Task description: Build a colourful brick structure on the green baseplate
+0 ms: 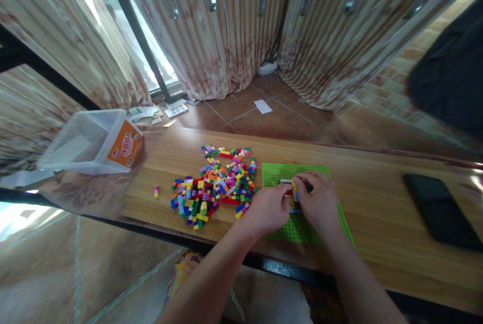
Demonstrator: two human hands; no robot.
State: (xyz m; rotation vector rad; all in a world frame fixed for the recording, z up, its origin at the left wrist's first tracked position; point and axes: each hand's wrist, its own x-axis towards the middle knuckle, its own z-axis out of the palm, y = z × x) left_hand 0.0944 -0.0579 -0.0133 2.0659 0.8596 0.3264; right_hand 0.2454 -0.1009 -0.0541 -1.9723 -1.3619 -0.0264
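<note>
Bricks (295,196) are sitting joined in a small build on the green baseplate (300,232), between both hands. Left hand (269,207) is curling narrowly at the build's left side; right hand (319,199) is arching over its right, fingers bent. Whether either is gripping a piece, I cannot tell. Loose pieces (215,188) are lying left of the baseplate.
</note>
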